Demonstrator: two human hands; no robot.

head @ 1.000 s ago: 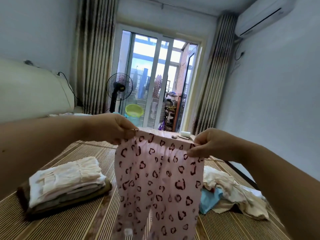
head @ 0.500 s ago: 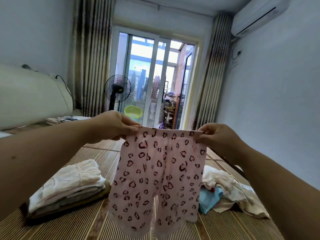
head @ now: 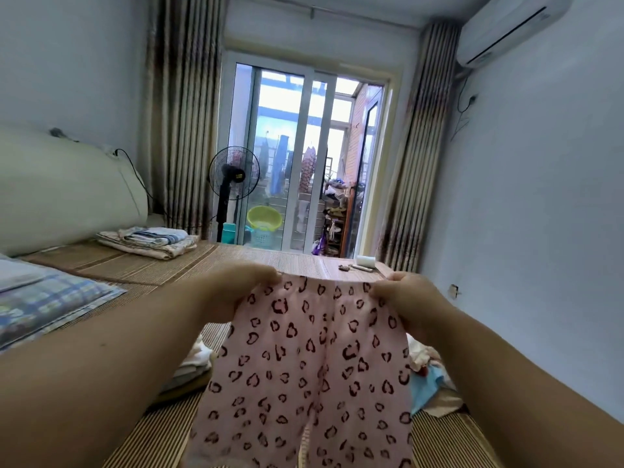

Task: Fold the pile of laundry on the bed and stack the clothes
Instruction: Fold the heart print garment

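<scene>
Two bare forearms reach out over the bed (head: pixel 439 440), which has a striped woven mat on top. Left hand (head: pixel 236 295) and right hand (head: pixel 405 298) each pinch one end of the waistband of the pink heart-print pants (head: pixel 310 366), fingers (head: pixel 266 276) curled tight on the fabric. Pants held up in the air, waistband stretched flat between the hands, both legs hanging down, hems cut off by the bottom edge. Behind the left forearm, partly hidden: folded stack (head: pixel 196 363) of pale clothes on the mat. Right of the pants, behind the right forearm: unfolded pile (head: pixel 427 361), cream and light blue pieces showing. Far left, plaid pillow (head: pixel 44 305); beyond it, folded bedding (head: pixel 148 239) beside the padded headboard (head: pixel 60 187). Far edge of bed: white roll (head: pixel 365 261) plus small items, too small to tell. Past the bed: standing fan (head: pixel 233 177), yellow basin (head: pixel 264 218), glass sliding door (head: pixel 304 157) between striped curtains (head: pixel 179 113). Air conditioner (head: pixel 506 28) high on the right wall.
</scene>
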